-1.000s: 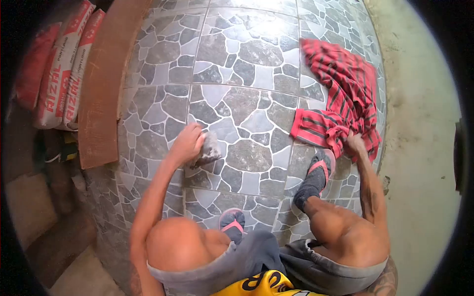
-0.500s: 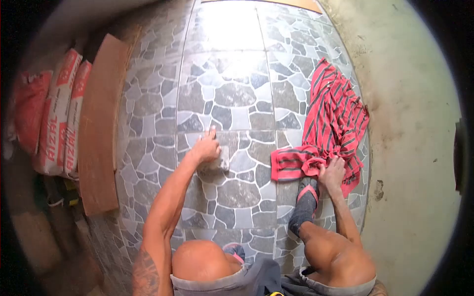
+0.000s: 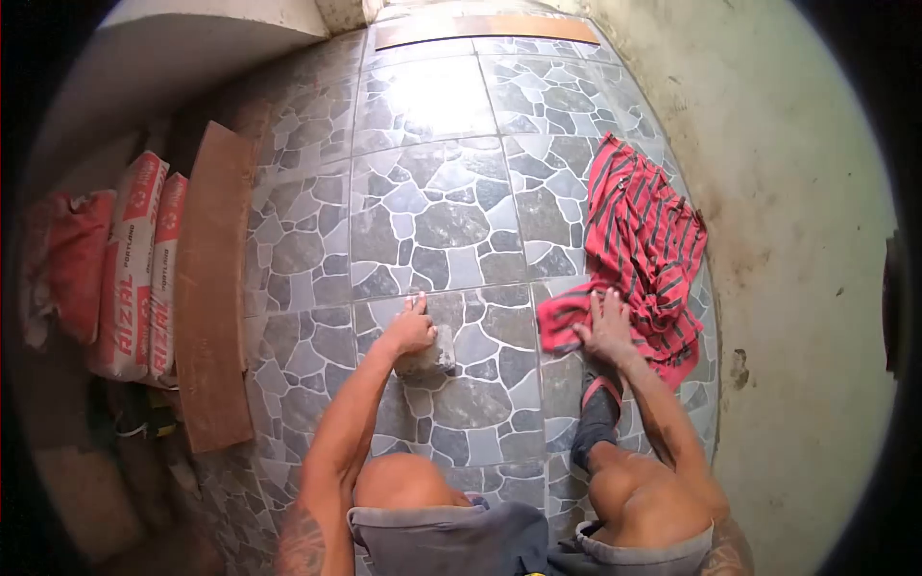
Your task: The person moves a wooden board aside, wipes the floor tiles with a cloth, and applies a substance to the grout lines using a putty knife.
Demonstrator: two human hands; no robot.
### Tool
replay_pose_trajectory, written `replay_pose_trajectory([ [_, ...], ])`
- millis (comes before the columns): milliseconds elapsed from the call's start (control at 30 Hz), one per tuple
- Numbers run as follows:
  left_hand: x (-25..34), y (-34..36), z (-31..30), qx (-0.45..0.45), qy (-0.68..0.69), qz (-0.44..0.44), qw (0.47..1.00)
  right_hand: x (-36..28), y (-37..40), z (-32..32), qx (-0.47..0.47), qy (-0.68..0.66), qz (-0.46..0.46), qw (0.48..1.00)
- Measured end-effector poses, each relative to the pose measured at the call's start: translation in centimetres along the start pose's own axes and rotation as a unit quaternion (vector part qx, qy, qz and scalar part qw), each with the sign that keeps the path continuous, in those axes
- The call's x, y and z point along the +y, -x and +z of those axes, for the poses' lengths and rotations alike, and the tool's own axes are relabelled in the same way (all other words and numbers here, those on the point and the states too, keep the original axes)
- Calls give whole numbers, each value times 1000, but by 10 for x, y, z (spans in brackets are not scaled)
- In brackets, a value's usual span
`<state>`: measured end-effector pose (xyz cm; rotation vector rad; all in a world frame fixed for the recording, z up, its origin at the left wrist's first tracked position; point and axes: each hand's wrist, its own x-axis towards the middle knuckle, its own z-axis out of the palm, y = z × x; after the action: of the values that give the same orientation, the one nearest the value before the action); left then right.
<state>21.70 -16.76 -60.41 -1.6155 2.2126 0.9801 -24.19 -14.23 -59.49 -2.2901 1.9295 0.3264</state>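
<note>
My left hand (image 3: 411, 328) is low over the stone-patterned tile floor (image 3: 466, 384), its index finger stretched forward near a tile joint. Just behind and right of that hand sits a small grey block (image 3: 429, 353), partly covered by it; whether the curled fingers grip anything is hidden. At the right, a red cloth with dark stripes (image 3: 645, 245) lies crumpled on the tiles. My right hand (image 3: 607, 331) rests on the cloth's near part with its fingers spread, just in front of my right foot.
Red and white cement bags (image 3: 134, 269) stand at the left beside a long brown board (image 3: 209, 288). Another brown board (image 3: 490, 31) lies across the far floor. A greenish wall (image 3: 788, 288) runs along the right. My knees are at the bottom.
The view has tilted up, showing more of the far floor. My right hand's fingers have opened out from a bunched hold on the cloth, whose near flap is shorter.
</note>
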Motion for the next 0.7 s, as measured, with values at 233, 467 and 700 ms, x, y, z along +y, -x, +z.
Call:
replay_pose_trajectory([
  [233,4,0,-2,-47,34,-31,998,76,-77,24,-175,-82,148,970],
  [467,-4,1,-8,-47,41,-13,998,52,-46,-57,-72,-61,95,991],
  [700,-13,8,-25,-110,-9,41,993,71,-90,-38,169,30,-44,984],
])
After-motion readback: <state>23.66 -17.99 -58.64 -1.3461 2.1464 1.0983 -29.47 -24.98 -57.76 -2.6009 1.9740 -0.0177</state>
